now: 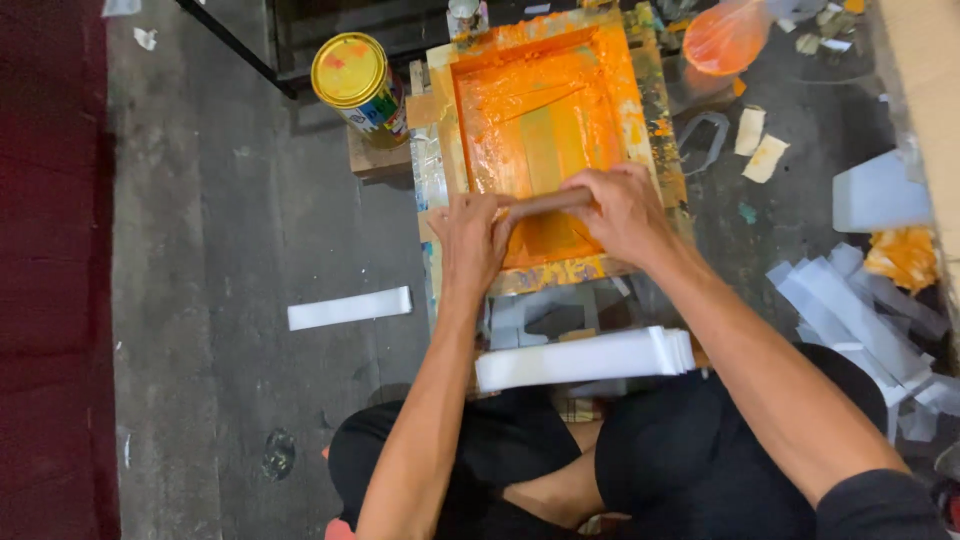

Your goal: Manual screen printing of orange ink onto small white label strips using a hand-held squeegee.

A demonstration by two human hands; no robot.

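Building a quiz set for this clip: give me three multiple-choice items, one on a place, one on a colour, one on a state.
1. Where is the yellow-lidded can?
A. left of the screen-printing frame
B. on the person's lap
C. right of the frame

2. What colour is the ink in the frame?
A. blue
B. orange
C. green

3. What are the hands doing?
A. both hang free
B. one holds the can
C. both grip the wooden squeegee

Answers: 1 A, the can stands by the frame's upper left corner. 2 B, orange ink covers the mesh. 3 C, the left hand and right hand close on the squeegee from either end.
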